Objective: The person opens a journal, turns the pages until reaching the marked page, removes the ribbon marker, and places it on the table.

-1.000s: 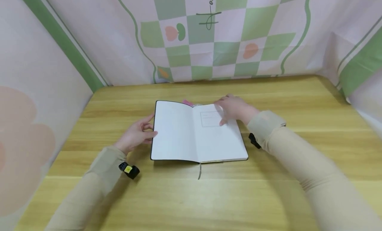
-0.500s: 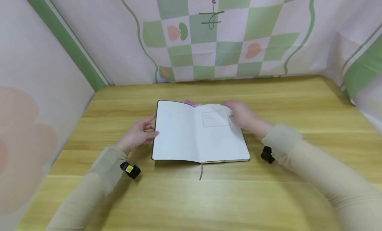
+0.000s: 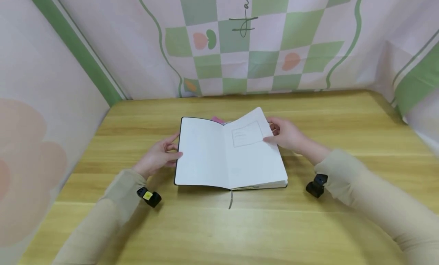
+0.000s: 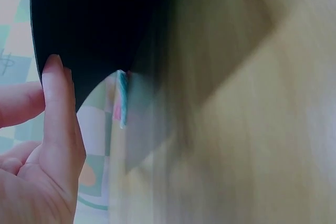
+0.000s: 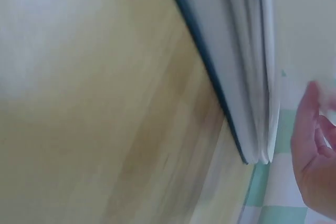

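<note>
A notebook point(image 3: 202, 154) with a black cover lies open on the table, its left page blank. The right page point(image 3: 247, 162) has a printed box near its top, and its upper corner is raised. My left hand point(image 3: 156, 156) pinches the left cover edge, thumb on the page side; the left wrist view shows fingers point(image 4: 60, 103) against the dark cover point(image 4: 100, 19), which is lifted off the table. At the upper right edge, my right hand point(image 3: 288, 135) pinches the raised page between thumb and fingers. The page block point(image 5: 247, 77) appears slightly fanned in the right wrist view.
The notebook sits mid-way on a wooden table point(image 3: 205, 234). A thin ribbon bookmark point(image 3: 231, 200) hangs from its lower spine, and a pink item point(image 3: 217, 119) peeks out behind the top. A patterned cloth point(image 3: 233, 67) rises along the table's back edge.
My right hand has moved from on top of the right page to its outer edge and has lifted the page's upper corner. The left hand has kept its hold on the cover.
</note>
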Motion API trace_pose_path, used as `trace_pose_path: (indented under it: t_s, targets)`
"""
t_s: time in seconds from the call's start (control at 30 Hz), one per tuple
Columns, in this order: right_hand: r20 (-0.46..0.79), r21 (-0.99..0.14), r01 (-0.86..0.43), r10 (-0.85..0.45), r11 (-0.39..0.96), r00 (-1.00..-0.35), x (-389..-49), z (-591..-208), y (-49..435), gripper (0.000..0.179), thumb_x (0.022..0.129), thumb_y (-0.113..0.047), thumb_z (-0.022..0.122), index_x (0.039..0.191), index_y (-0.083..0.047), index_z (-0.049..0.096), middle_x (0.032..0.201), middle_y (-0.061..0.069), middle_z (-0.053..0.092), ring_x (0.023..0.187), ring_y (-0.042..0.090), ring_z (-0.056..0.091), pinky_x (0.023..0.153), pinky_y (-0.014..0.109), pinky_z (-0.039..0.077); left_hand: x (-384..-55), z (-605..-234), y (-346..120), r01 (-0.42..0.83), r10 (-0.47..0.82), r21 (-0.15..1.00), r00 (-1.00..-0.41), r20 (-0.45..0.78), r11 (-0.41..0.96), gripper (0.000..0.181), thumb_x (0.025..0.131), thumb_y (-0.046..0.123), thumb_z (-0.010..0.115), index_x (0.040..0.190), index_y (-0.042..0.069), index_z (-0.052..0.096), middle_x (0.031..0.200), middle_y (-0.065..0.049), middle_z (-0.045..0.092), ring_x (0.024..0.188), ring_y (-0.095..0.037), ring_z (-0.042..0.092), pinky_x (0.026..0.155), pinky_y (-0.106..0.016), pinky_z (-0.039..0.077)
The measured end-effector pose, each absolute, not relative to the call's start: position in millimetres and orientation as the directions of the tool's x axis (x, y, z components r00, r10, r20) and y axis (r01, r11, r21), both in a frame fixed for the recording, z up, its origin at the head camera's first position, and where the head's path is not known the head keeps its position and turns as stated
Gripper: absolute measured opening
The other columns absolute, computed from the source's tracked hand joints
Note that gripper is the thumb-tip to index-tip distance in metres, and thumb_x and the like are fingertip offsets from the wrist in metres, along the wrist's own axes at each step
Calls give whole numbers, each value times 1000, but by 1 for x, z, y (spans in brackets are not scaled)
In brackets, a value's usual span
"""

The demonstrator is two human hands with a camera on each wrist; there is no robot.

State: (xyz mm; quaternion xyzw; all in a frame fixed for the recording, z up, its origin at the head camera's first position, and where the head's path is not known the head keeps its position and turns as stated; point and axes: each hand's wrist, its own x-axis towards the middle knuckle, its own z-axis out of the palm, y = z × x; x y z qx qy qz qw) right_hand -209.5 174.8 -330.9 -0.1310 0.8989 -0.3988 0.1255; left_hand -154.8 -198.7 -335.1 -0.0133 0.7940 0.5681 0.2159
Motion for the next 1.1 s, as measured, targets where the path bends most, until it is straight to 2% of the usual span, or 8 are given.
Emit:
trace_pose_path:
  t_s: [0.13, 0.33, 0.5, 0.63, 0.8, 0.87, 0.97, 1.1]
  targets:
    - [-192, -876, -2, -353, 482, -916, -202, -322, 172, 65, 91, -5, 58, 146, 3, 25, 116, 20, 50, 90, 15, 56, 73, 26, 50, -156, -332, -198, -263, 258, 921, -905, -340, 288, 75, 93, 3, 55, 153, 23, 14, 104, -2, 52, 76, -6, 54, 68, -23, 50]
    - [-233, -971, 186, -419, 150, -878, -195, -307, 164, 62, 94, -3, 45, 148, 1, 16, 108, 3, 50, 88, 7, 58, 75, 28, 52, -156, -329, -199, -271, 291, 932, -896, -336, 240, 74, 94, 3, 53, 153, 23, 12, 101, -1, 53, 79, -7, 54, 70, -24, 49]
    - [-227, -973, 221, -461, 67, -858, -189, -299, 149, 58, 97, -10, 42, 148, 0, 15, 105, -3, 53, 89, 6, 59, 76, 27, 51, -155, -331, -199, -279, 301, 935, -892, -337, 218, 75, 94, 4, 53, 153, 23, 11, 105, -4, 54, 84, -8, 55, 73, -26, 49]
    - [-222, -975, 180, -500, 131, -837, -186, -299, 134, 56, 100, -19, 40, 149, -3, 17, 109, 0, 48, 89, 9, 55, 79, 28, 51, -154, -333, -200, -302, 297, 930, -887, -355, 210, 75, 95, 4, 53, 153, 27, 11, 113, -9, 51, 87, -9, 54, 74, -26, 49]
    - [-220, -955, 58, -559, 292, -799, -186, -301, 114, 54, 101, -26, 36, 150, -9, 22, 128, 17, 43, 115, 30, 49, 105, 50, 35, -154, -332, -199, -314, 291, 927, -885, -364, 207, 73, 95, 5, 52, 153, 27, 12, 110, -7, 50, 86, -9, 52, 73, -24, 49]
    - [-221, -917, -29, -567, 398, -794, -184, -301, 106, 54, 101, -30, 38, 150, -13, 24, 134, 20, 42, 123, 34, 44, 108, 54, 28, -155, -332, -200, -307, 294, 930, -887, -356, 201, 73, 96, 5, 52, 153, 25, 12, 104, -4, 50, 84, -8, 52, 72, -24, 49]
    - [-210, -818, -193, -594, 541, -776, -181, -303, 94, 55, 100, -36, 40, 150, -19, 26, 139, 17, 44, 127, 33, 42, 107, 53, 30, -156, -332, -201, -301, 306, 934, -886, -349, 194, 73, 96, 5, 52, 153, 24, 11, 98, -1, 51, 82, -7, 52, 71, -24, 49]
    - [-224, -689, -357, -653, 631, -724, -177, -309, 81, 60, 100, -39, 42, 152, -18, 22, 148, 16, 35, 136, 33, 32, 111, 52, 24, -156, -333, -201, -304, 307, 934, -885, -351, 189, 72, 96, 4, 51, 153, 25, 12, 98, -1, 51, 84, -8, 52, 72, -25, 49]
